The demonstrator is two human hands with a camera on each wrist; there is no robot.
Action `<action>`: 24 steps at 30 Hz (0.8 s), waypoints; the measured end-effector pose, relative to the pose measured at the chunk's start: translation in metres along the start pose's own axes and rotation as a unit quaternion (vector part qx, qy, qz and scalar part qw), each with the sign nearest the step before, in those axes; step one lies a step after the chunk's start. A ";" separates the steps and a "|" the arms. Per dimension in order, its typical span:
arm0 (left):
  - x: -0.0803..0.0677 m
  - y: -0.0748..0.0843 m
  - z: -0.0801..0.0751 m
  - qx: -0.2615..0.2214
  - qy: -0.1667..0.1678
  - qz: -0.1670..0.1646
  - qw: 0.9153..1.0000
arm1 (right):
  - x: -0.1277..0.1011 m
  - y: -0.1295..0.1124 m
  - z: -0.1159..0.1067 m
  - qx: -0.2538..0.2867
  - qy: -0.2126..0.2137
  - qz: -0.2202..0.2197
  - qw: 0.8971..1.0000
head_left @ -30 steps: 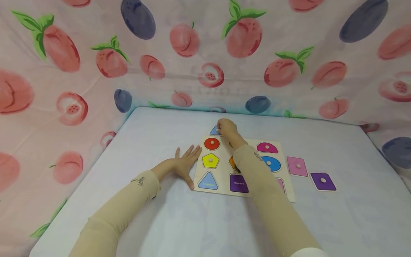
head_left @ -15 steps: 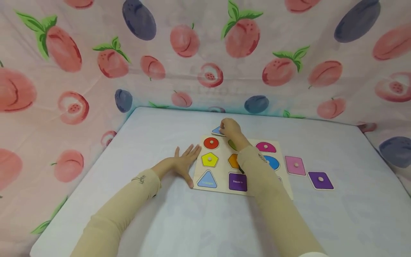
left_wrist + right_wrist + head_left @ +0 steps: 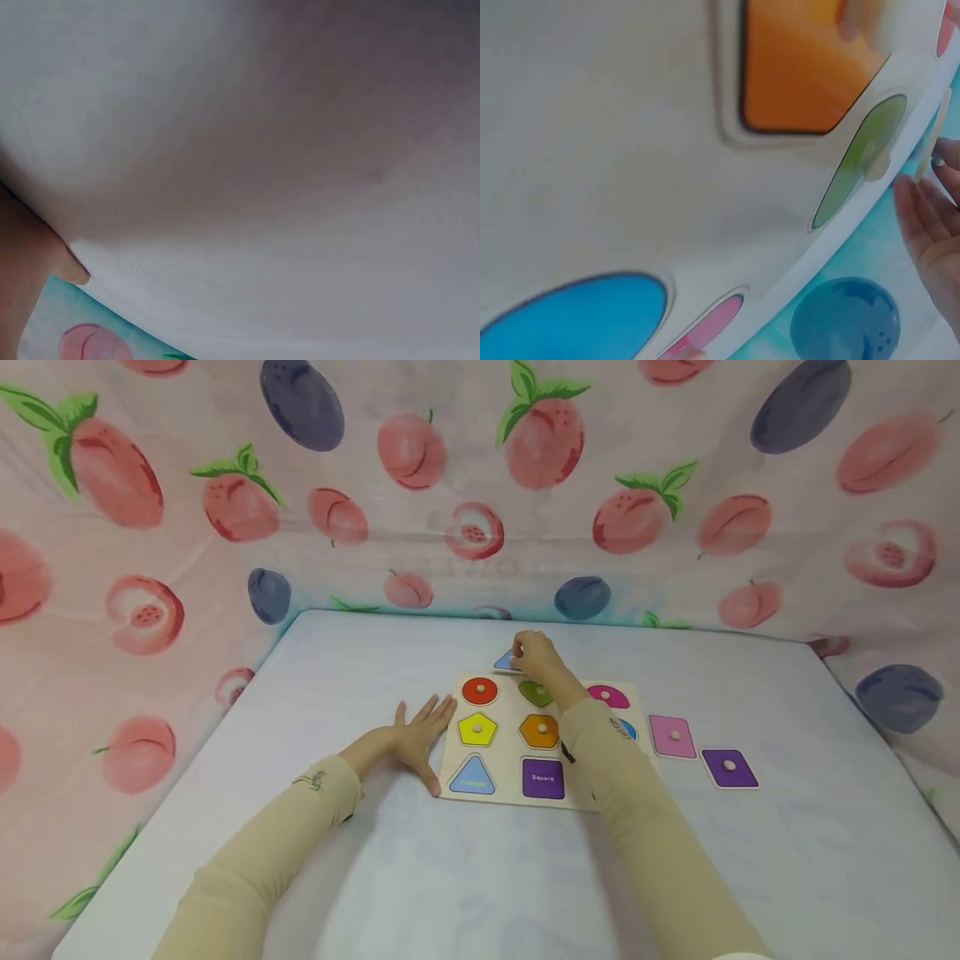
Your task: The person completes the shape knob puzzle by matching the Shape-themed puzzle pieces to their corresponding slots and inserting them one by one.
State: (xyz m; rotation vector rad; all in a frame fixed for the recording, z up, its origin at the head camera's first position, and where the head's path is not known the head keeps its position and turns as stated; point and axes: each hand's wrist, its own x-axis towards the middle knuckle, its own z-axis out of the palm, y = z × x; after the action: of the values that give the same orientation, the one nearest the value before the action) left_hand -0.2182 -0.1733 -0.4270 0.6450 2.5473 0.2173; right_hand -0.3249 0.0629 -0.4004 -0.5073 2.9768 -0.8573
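Two hands show from the head camera: the right hand (image 3: 534, 653) still pinches the blue triangle piece (image 3: 506, 662) past the puzzle board's (image 3: 501, 793) far edge, barely shifted; the left hand (image 3: 414, 739) stays flat, fingers spread. The left wrist view shows only the sheet (image 3: 285, 172); the right wrist view shows curled fingers (image 3: 930, 217).

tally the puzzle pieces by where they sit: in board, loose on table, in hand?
In the board: 7 visible; the right sleeve may hide more
Loose on the table: 2, pink piece and purple piece
In the right hand: 1, blue triangle piece
Total: 10
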 end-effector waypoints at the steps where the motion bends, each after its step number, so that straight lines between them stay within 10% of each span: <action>1: 0.000 0.000 0.000 -0.002 0.001 0.001 1.000 | 0.000 0.001 -0.001 0.003 0.002 -0.003 1.000; 24: 0.002 -0.003 0.002 -0.007 0.001 0.012 1.000 | -0.021 0.018 -0.014 0.001 -0.004 -0.027 1.000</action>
State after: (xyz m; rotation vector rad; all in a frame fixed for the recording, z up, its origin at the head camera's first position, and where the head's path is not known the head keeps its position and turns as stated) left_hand -0.2200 -0.1750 -0.4299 0.6717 2.5383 0.2448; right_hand -0.3117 0.0905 -0.3995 -0.5936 2.9667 -0.8607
